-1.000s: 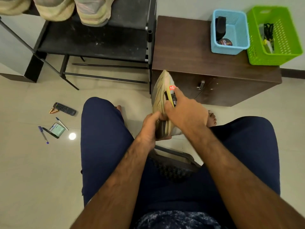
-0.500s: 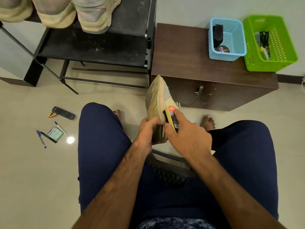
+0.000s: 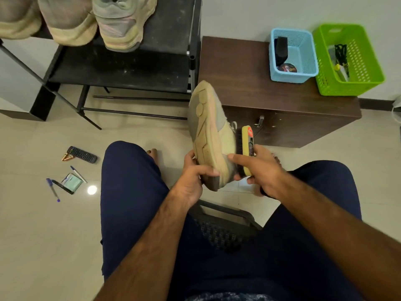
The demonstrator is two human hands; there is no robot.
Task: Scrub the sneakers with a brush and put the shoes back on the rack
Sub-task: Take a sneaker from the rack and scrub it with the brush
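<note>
Sneaker point(image 3: 208, 135) held above the floor between the knees, sole facing left | left hand point(image 3: 195, 177) fingers curled round its near end | right hand point(image 3: 260, 170) fingers wrapped on brush point(image 3: 246, 148), bristles against the upper | progress: scrubbing seemingly mid-way; return to rack point(image 3: 130, 68) not yet done | look: tan, worn, grimy sole

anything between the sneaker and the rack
Nothing visible: only floor lies between the sneaker and the rack, and its shelf is bare to the right of the shoes.

L grip point(image 3: 193, 177) curled, R grip point(image 3: 261, 170) curled, 2 forearms fwd
</note>
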